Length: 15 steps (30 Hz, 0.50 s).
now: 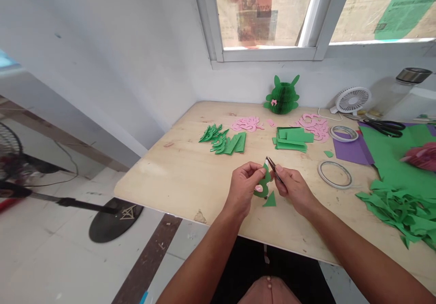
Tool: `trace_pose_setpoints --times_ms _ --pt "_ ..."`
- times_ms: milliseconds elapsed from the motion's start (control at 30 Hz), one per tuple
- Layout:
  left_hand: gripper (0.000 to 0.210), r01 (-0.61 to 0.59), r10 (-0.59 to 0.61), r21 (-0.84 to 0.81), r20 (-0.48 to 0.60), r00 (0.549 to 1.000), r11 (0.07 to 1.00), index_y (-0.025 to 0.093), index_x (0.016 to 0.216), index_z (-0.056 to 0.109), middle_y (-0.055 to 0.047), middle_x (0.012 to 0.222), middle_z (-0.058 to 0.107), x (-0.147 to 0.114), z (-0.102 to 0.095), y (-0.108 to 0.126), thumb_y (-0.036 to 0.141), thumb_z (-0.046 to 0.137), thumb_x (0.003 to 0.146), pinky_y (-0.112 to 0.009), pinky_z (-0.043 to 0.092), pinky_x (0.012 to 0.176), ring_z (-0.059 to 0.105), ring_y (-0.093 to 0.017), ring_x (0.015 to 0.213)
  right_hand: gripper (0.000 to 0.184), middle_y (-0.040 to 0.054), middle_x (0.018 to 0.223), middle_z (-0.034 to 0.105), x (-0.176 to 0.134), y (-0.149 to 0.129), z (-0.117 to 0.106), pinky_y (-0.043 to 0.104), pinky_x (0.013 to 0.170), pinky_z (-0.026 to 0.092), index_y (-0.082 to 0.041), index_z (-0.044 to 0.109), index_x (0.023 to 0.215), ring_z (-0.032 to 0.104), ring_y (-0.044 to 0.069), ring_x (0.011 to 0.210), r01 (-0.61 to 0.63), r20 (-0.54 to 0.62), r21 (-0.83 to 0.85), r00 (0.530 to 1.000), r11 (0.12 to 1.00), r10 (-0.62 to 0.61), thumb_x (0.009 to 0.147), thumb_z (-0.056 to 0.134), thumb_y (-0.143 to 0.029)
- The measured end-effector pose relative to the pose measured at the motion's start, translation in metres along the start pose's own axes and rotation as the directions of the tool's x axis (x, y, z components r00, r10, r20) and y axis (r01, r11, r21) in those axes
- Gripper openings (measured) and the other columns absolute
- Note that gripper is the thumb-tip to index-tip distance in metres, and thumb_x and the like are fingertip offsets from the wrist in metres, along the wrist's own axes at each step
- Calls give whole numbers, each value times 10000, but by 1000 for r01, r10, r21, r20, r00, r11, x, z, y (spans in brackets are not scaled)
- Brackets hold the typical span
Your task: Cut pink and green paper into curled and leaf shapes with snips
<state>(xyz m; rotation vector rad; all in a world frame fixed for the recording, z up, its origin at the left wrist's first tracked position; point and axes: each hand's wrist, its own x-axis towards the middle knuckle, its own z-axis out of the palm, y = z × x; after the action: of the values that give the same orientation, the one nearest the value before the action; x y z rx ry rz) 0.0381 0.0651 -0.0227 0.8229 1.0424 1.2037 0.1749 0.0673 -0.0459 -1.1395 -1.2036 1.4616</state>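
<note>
Above the tabletop (190,177), the left hand (243,186) pinches a green paper cutout (265,183); the right hand (294,188), just beside, grips small scissors (273,168) at its upper edge.

A small green paper piece (265,183), curved and partly cut, stands upright above the table's near edge. Small dark scissors (273,169) touch its top, blades pointing to eleven o'clock. A green triangular offcut (270,200) lies just below, at six o'clock.

Both forearms reach forward, left hand (244,183) and right hand (294,188) close together, fingers pinched.
</note>
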Motion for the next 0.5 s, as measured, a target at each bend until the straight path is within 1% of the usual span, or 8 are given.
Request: trace_pose_setpoints --times_ms 67,167,367,500 --pt "207 3 -3 3 4 1000 1000 145 645 595 5 598 561 0 -1 0 302 725 611 -181 342 431 511 -98 545 443 -90 396 306 0 1 -1 229 383 129 -141 589 716 200 62 366 -3 -7 26 1000 1000 3 833 500 -559" --pt "198 -1 1 21 30 1000 1000 147 644 599 -2 597 566 0 -2 -1 301 721 622 -187 345 439 516 -104 551 437 -92 398 308 0 1 -2 228 385 131 -139 588 725 201 62 368 -7 3 45 1000 999 7 835 502 -553" --pt "190 -3 1 26 81 997 1000 147 622 606 -8 588 571 2 -5 -2 290 730 609 -205 366 473 528 -117 568 428 -94 395 298 0 1 -3 231 391 128 -150 567 697 190 66 376 -28 48 38 999 999 26 835 499 -550" --pt "192 13 -14 21 68 998 1000 148 639 603 -9 599 573 3 -6 -1 292 728 617 -199 357 462 526 -118 579 447 -88 391 294 -1 -1 -2 235 394 137 -165 530 626 199 69 375 -13 72 -8 997 1000 14 836 484 -557"
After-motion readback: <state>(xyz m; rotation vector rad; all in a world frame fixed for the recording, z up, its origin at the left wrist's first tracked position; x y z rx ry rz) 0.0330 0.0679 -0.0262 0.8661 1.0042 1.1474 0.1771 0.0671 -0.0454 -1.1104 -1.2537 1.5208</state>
